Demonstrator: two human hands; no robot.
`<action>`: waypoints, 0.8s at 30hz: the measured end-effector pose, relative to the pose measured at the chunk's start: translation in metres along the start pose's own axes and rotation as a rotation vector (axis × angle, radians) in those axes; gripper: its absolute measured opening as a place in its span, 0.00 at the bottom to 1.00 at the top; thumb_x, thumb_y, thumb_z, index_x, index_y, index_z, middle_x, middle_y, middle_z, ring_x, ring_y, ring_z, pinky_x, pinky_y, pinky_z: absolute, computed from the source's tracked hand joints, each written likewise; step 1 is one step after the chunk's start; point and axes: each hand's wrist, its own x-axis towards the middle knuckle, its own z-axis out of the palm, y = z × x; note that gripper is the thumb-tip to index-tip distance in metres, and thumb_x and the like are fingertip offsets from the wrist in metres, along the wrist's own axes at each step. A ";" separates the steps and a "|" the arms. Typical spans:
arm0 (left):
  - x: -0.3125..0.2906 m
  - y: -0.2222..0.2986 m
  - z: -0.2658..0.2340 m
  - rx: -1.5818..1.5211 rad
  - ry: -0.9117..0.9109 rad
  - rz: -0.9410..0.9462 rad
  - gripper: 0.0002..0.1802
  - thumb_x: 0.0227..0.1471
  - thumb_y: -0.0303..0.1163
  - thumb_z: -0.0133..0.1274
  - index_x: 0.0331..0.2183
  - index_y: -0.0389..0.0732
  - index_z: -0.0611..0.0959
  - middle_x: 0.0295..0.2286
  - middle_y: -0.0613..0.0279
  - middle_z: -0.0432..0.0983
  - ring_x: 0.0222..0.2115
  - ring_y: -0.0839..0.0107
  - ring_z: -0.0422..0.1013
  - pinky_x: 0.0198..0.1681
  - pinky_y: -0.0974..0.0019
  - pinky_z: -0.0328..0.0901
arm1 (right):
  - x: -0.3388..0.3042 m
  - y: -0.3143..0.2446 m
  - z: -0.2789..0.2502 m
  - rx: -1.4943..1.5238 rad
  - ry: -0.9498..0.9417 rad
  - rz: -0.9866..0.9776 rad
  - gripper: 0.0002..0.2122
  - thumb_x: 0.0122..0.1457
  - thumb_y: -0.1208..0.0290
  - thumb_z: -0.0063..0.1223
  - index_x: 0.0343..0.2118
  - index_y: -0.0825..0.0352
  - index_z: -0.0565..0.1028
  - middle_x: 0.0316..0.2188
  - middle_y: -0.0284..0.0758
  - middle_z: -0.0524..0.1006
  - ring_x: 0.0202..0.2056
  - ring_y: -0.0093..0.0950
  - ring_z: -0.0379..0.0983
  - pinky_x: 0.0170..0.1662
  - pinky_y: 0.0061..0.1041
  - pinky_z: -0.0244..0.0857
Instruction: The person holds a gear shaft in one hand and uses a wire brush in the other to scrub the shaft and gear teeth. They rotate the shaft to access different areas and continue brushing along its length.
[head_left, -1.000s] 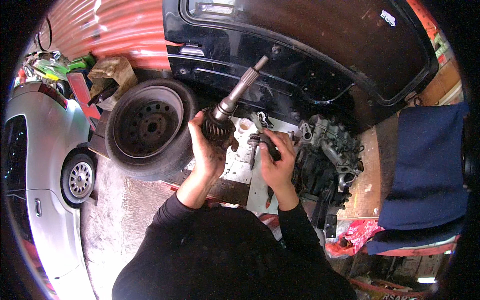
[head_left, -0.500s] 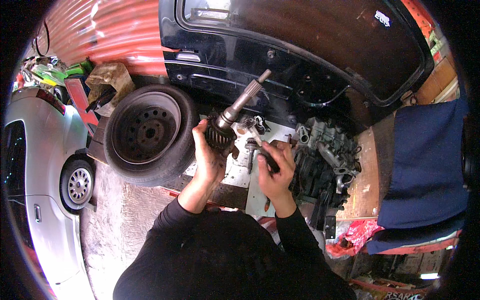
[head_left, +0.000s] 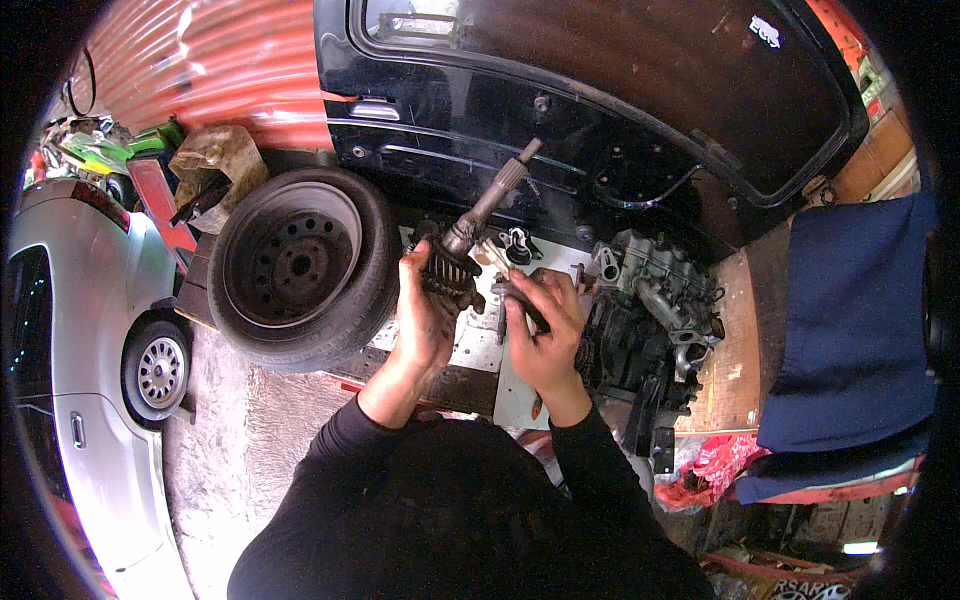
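A metal gear shaft (head_left: 486,200) slants up and to the right, its splined end farthest from me. My left hand (head_left: 425,320) is wrapped round its lower end, beside a dark toothed gear (head_left: 450,272). Between the fingers of my right hand (head_left: 550,330) is a slim tool with a pale tip (head_left: 496,256) and what seems a dark handle; it looks like a brush. Its tip is close to the gear, though I cannot tell whether they touch. Under the hands lies a stained white work surface (head_left: 478,345) with small dark metal parts.
A wheel with a tyre (head_left: 375,290) stands left of my hands. To the right sits a greasy engine (head_left: 660,300). A black vehicle door panel (head_left: 460,110) rises behind the work surface. Farther left is a silver car (head_left: 105,440); dark blue cloth (head_left: 840,340) hangs at far right.
My right hand has shifted slightly up and left, bringing the tool's pale tip nearer the gear. The shaft has turned a little in my left hand, which stays in nearly the same place.
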 end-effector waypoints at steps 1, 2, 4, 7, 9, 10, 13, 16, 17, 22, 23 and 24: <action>0.000 -0.001 -0.001 0.001 -0.005 -0.006 0.30 0.62 0.59 0.38 0.44 0.43 0.78 0.34 0.63 0.78 0.33 0.69 0.72 0.32 0.62 0.65 | 0.000 0.004 0.001 -0.008 -0.011 0.025 0.19 0.52 0.84 0.61 0.49 0.65 0.81 0.39 0.41 0.74 0.39 0.34 0.75 0.42 0.27 0.69; 0.000 -0.003 -0.002 0.002 -0.010 -0.012 0.29 0.62 0.59 0.39 0.44 0.42 0.78 0.34 0.63 0.78 0.33 0.69 0.72 0.33 0.62 0.66 | -0.003 0.010 0.002 0.000 0.038 0.023 0.19 0.52 0.84 0.60 0.48 0.66 0.81 0.38 0.41 0.74 0.39 0.34 0.75 0.42 0.27 0.69; -0.001 -0.004 -0.004 0.003 0.011 -0.003 0.29 0.62 0.58 0.39 0.44 0.42 0.78 0.34 0.63 0.78 0.33 0.69 0.72 0.34 0.62 0.66 | -0.004 0.017 -0.001 -0.021 0.041 0.124 0.17 0.52 0.83 0.60 0.47 0.69 0.80 0.37 0.42 0.75 0.39 0.36 0.73 0.44 0.28 0.67; 0.001 -0.007 -0.005 0.007 0.048 0.025 0.28 0.63 0.56 0.39 0.45 0.42 0.78 0.36 0.62 0.78 0.34 0.69 0.72 0.36 0.61 0.66 | 0.001 0.014 -0.004 -0.074 0.040 0.037 0.17 0.52 0.83 0.60 0.47 0.68 0.80 0.36 0.41 0.75 0.40 0.36 0.73 0.45 0.28 0.66; 0.001 -0.008 -0.008 0.013 0.036 0.028 0.27 0.64 0.55 0.39 0.45 0.42 0.78 0.37 0.62 0.78 0.35 0.68 0.72 0.37 0.60 0.66 | 0.008 0.000 -0.004 -0.040 0.045 -0.130 0.19 0.52 0.85 0.61 0.48 0.65 0.81 0.37 0.40 0.73 0.39 0.34 0.74 0.42 0.26 0.69; 0.000 -0.008 -0.008 0.013 0.041 0.037 0.27 0.64 0.55 0.39 0.45 0.42 0.78 0.37 0.61 0.78 0.35 0.68 0.72 0.37 0.59 0.66 | 0.006 -0.004 -0.003 -0.025 0.010 -0.080 0.19 0.51 0.84 0.62 0.48 0.64 0.81 0.37 0.40 0.73 0.40 0.34 0.75 0.42 0.27 0.69; -0.001 -0.008 -0.005 0.015 0.040 0.066 0.27 0.65 0.54 0.39 0.46 0.41 0.77 0.38 0.61 0.78 0.37 0.68 0.72 0.38 0.58 0.67 | 0.002 0.003 0.002 0.017 -0.047 -0.016 0.19 0.52 0.84 0.62 0.48 0.64 0.81 0.38 0.41 0.74 0.40 0.35 0.75 0.43 0.28 0.69; -0.002 -0.009 -0.005 0.010 0.017 0.081 0.27 0.65 0.54 0.39 0.46 0.41 0.77 0.38 0.61 0.78 0.37 0.68 0.72 0.38 0.57 0.66 | -0.011 0.022 -0.001 -0.043 -0.007 0.058 0.17 0.52 0.84 0.60 0.47 0.68 0.80 0.39 0.43 0.75 0.39 0.35 0.75 0.43 0.29 0.69; -0.001 -0.007 -0.004 0.007 0.012 0.078 0.27 0.65 0.54 0.39 0.46 0.41 0.77 0.37 0.61 0.78 0.36 0.68 0.72 0.38 0.58 0.66 | -0.012 0.025 -0.003 -0.067 0.006 0.089 0.17 0.52 0.84 0.60 0.47 0.70 0.80 0.38 0.43 0.75 0.39 0.35 0.75 0.43 0.30 0.68; -0.002 -0.005 -0.003 -0.041 -0.008 0.092 0.21 0.64 0.51 0.47 0.45 0.43 0.74 0.35 0.62 0.77 0.33 0.71 0.73 0.35 0.61 0.70 | 0.001 0.002 -0.002 0.025 0.008 -0.001 0.19 0.53 0.86 0.59 0.49 0.65 0.81 0.42 0.42 0.75 0.42 0.33 0.77 0.44 0.28 0.71; -0.003 -0.006 -0.004 -0.033 -0.005 0.087 0.22 0.64 0.51 0.47 0.45 0.42 0.74 0.34 0.61 0.77 0.33 0.71 0.73 0.35 0.61 0.70 | 0.001 0.000 0.000 0.020 -0.015 -0.007 0.19 0.53 0.86 0.59 0.48 0.65 0.81 0.42 0.42 0.75 0.42 0.34 0.77 0.45 0.28 0.71; -0.002 -0.006 -0.005 -0.027 -0.003 0.086 0.22 0.64 0.51 0.46 0.45 0.42 0.75 0.34 0.61 0.77 0.32 0.71 0.73 0.34 0.60 0.69 | 0.001 -0.001 0.001 0.016 -0.041 -0.017 0.19 0.53 0.86 0.59 0.48 0.65 0.81 0.42 0.42 0.75 0.42 0.34 0.77 0.45 0.28 0.71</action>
